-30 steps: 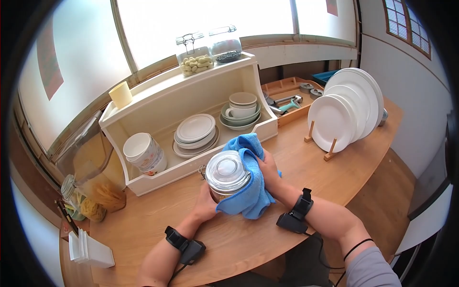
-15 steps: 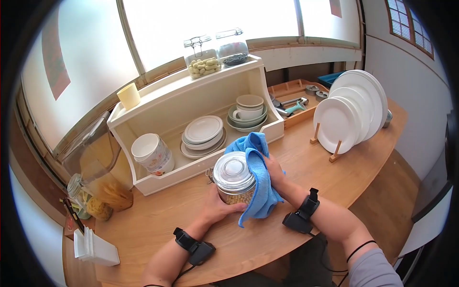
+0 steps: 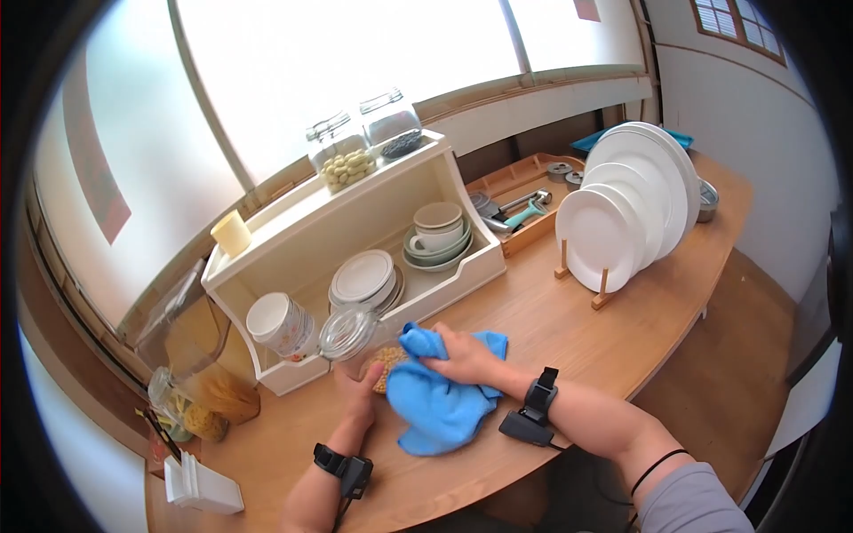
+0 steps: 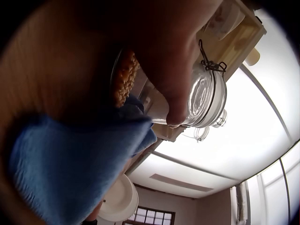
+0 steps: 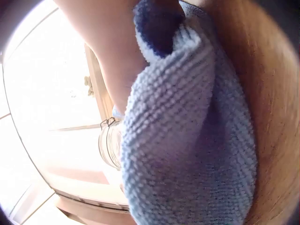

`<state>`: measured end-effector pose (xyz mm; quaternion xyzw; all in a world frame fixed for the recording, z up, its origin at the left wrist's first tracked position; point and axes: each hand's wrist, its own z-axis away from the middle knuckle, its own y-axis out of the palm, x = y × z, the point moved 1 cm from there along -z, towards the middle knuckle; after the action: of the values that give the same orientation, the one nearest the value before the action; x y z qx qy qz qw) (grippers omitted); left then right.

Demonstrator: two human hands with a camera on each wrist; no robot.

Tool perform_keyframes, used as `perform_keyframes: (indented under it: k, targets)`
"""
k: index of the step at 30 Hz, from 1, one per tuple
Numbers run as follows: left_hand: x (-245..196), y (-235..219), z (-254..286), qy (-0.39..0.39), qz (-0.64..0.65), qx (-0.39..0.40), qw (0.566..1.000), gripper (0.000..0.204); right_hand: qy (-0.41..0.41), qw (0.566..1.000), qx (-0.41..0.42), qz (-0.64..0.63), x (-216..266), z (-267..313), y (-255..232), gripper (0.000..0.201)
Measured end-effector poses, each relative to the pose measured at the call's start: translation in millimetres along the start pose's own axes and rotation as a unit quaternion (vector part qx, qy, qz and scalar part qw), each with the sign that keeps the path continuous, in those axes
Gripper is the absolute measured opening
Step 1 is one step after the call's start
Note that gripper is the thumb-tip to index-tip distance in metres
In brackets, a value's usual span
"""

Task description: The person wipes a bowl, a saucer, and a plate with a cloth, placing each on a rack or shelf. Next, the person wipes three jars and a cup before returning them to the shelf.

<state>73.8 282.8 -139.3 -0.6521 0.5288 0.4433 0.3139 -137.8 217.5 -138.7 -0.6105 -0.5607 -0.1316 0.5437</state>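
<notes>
A clip-top glass jar (image 3: pixel 348 332) with pale yellow grains or beans (image 3: pixel 389 362) in its lower part leans over to the left, lid end toward the shelf. My left hand (image 3: pixel 358 395) grips the jar's side; in the left wrist view its thumb (image 4: pixel 177 112) lies along the glass near the closed lid (image 4: pixel 206 96). My right hand (image 3: pixel 466 360) holds a bunched blue cloth (image 3: pixel 444 413) against the jar's lower right side. The cloth hangs toward the tabletop and fills much of the right wrist view, hiding the right fingertips there.
Behind the jar stands a cream shelf (image 3: pixel 426 313) with bowls, plates and a cup, two more jars on top. White plates (image 3: pixel 597 238) fill a rack to the right, near a wooden utensil tray (image 3: pixel 515 242). Pasta containers (image 3: pixel 233 398) and white plastic tubs (image 3: pixel 213 484) are at left.
The jar has gone from nearly upright to leaning left. My right hand and the cloth have moved from its upper side down around its lower side. The head view has shifted.
</notes>
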Motion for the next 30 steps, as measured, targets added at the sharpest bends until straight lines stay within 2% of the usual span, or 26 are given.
perform_keyframes:
  k: [1,2,4,10,14,16,17,23,25,27,28,30]
  targets:
    - [1.2,-3.7,-0.4,-0.007,0.014,-0.002,1.000,0.064,0.008,1.000,0.026,-0.007,4.6,1.0,-3.5,0.047]
    - [1.9,-5.3,-1.3,-0.013,0.028,-0.002,1.000,0.061,0.007,1.000,0.015,-0.014,2.9,0.3,-4.8,0.047]
    - [-1.2,-3.0,-3.1,0.015,0.000,0.025,1.000,0.062,-0.050,0.994,0.063,-0.075,-3.5,-2.4,-1.4,0.050]
    - [-7.1,-3.6,6.4,-0.030,0.060,-0.034,0.997,0.071,-0.057,0.991,0.067,-0.099,-2.5,-0.2,-3.4,0.051]
    - [-33.1,-5.7,11.3,0.010,0.021,-0.060,0.998,0.077,-0.062,0.993,0.069,-0.070,3.1,4.2,-8.2,0.055]
    - [-57.5,-7.2,6.2,0.083,0.021,-0.060,0.994,0.078,-0.060,0.994,0.080,-0.032,8.4,8.1,-11.5,0.056]
    - [-76.9,-5.6,-0.2,0.092,0.001,-0.068,0.993,0.078,-0.055,0.994,0.092,-0.006,10.1,8.6,-10.7,0.056]
    - [-179.9,-8.1,-96.6,0.196,-0.110,-0.142,0.964,0.072,-0.061,0.993,0.100,-0.011,18.3,11.7,-10.5,0.056]
    - [-194.1,-26.1,-148.2,0.211,-0.163,-0.154,0.951,0.072,-0.062,0.993,0.098,-0.012,16.4,12.4,-7.0,0.056]
    - [-206.7,-17.3,-188.1,0.183,-0.250,-0.205,0.929,0.079,-0.063,0.994,0.092,-0.007,16.6,10.9,-8.1,0.055]
    - [-208.9,-13.5,-208.1,0.184,-0.246,-0.204,0.930,0.079,-0.057,0.993,0.106,-0.001,19.3,11.6,-10.8,0.056]
    - [-204.4,-8.7,-246.0,0.141,-0.324,-0.210,0.912,0.088,-0.048,0.992,0.119,0.010,20.3,10.9,-11.6,0.056]
